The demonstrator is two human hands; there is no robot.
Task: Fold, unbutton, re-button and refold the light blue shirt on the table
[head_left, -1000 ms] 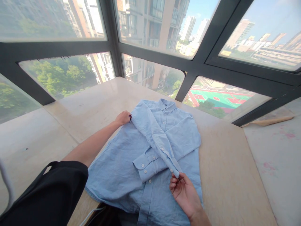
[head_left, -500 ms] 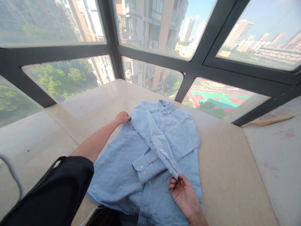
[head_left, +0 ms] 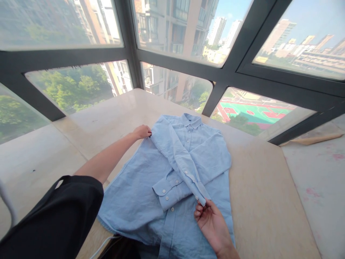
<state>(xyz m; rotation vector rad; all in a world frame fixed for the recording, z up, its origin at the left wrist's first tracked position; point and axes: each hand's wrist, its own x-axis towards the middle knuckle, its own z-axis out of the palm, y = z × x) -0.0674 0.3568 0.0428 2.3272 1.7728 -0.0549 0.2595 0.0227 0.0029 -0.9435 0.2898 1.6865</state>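
A light blue button-up shirt (head_left: pixel 140 187) lies front up on a beige stone ledge (head_left: pixel 258 201), collar towards the windows. Both sleeves are folded across the chest and cross each other. My left hand (head_left: pixel 142 131) pinches the shirt at its left shoulder fold, fingers closed on the cloth. My right hand (head_left: pixel 208 219) holds the cuff end of the upper sleeve (head_left: pixel 178 158) between thumb and fingers, low on the shirt front. The other sleeve's cuff (head_left: pixel 168 190) lies beneath it.
Dark-framed bay windows (head_left: pixel 221 75) wrap the ledge on the far side. A stained white surface (head_left: pixel 318 183) adjoins on the right. A white cord (head_left: pixel 101 246) and dark cloth hang at the near edge. My black sleeve (head_left: pixel 54 219) fills the lower left.
Almost nothing has moved; both hands keep their hold on the shirt, with only a slight shift of the camera.
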